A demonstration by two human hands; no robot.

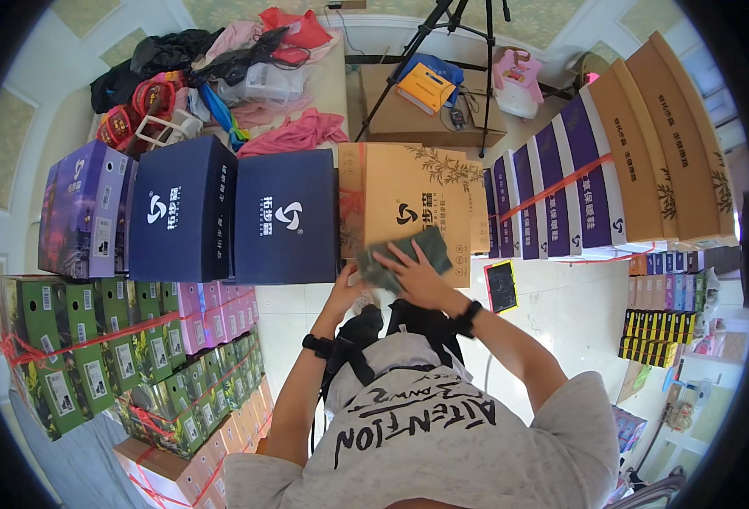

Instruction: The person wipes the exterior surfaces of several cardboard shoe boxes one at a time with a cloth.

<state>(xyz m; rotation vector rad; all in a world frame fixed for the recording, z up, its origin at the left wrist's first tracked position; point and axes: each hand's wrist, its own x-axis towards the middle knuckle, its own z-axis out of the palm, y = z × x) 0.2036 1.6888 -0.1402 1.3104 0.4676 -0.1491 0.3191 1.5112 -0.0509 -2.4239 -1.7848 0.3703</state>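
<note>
A folded dark green cloth [435,248] lies on the near part of a kraft-brown shoe box [383,182] with a leaf print, in the row before me. My right hand [417,276] rests flat on that cloth with its fingers spread. At the box's near edge, beside the cloth's left end, is my left hand [340,297]; its fingers are apart and slightly bent, and no object shows in them. Left of the brown box stand a navy shoe box [285,242], a second navy box [183,229] and a purple printed box [81,212].
Purple-and-white boxes [574,178] and tall brown boxes [676,127] stand at the right, some tied with red strapping. Green boxes [94,356] are stacked at the left. A black tripod [421,42] rises at the back, near a heap of clothes and bags [247,59].
</note>
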